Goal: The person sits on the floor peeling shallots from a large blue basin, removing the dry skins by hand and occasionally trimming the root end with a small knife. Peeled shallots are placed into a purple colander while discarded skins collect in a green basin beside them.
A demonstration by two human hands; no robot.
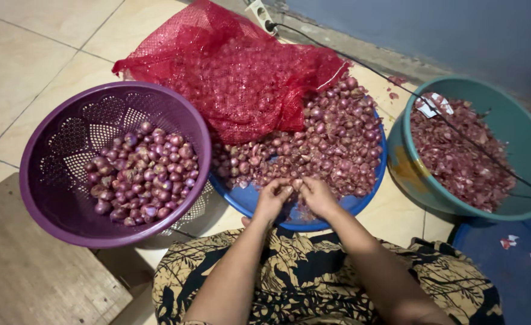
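Work over the blue basin (250,201), its heap of unpeeled shallots (331,141) just beyond your hands. Your left hand (272,198) and right hand (318,195) pinch one small shallot (296,184) together at the basin's near rim; peel with fingertips only, letting skins drop inside it.

At about nine o'clock sits a purple perforated basket (60,162), tilted, with peeled shallots (142,177) gathered in its lower right part. At twelve o'clock a red mesh sack (235,72) lies slumped on the tiled floor (30,54). At three o'clock stands a teal basin (506,120) heaped with reddish skins (458,156); a black cable (434,111) crosses over it, running from a white plug (259,12) at one o'clock. A dark blue lid (512,277) lies at four o'clock. A wooden board (30,271) lies at seven o'clock.
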